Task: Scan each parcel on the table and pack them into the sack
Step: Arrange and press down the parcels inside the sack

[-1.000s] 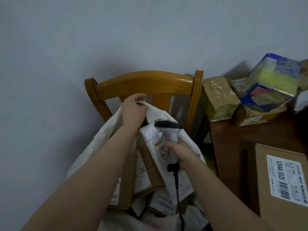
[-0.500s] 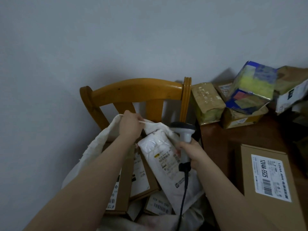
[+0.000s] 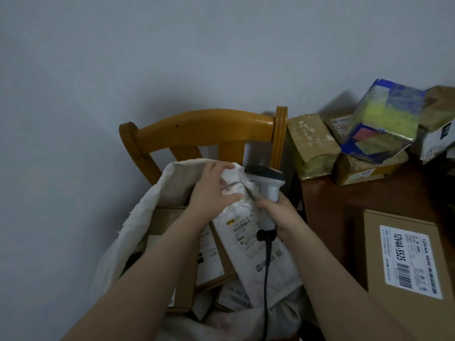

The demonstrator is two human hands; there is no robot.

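I'm working off one feed, the head cam, and it's looking forward and down from the person's head. It's hanging close above the sack (image 3: 138, 227) on the chair (image 3: 202, 129), with both forearms (image 3: 147, 279) coming in from the bottom edge. The wide lens is pulling in loads of wall (image 3: 172, 57) up top and is catching the tabletop (image 3: 327, 200) along the right side.

**Q:** Colours, sack side?
**A:** My sack (image 3: 152, 217): off-white cloth. The mailer (image 3: 268, 267): white, label printed black. My scanner (image 3: 269, 190): pale grey handle, dark head; cable (image 3: 266, 279) black.
**Q:** And the rest?
**A:** The table (image 3: 327, 212) dark brown. The flat box (image 3: 374, 254) kraft brown, white label, black barcode. One parcel (image 3: 384, 119) blue, yellow patches. The chair (image 3: 204, 130) amber wood.
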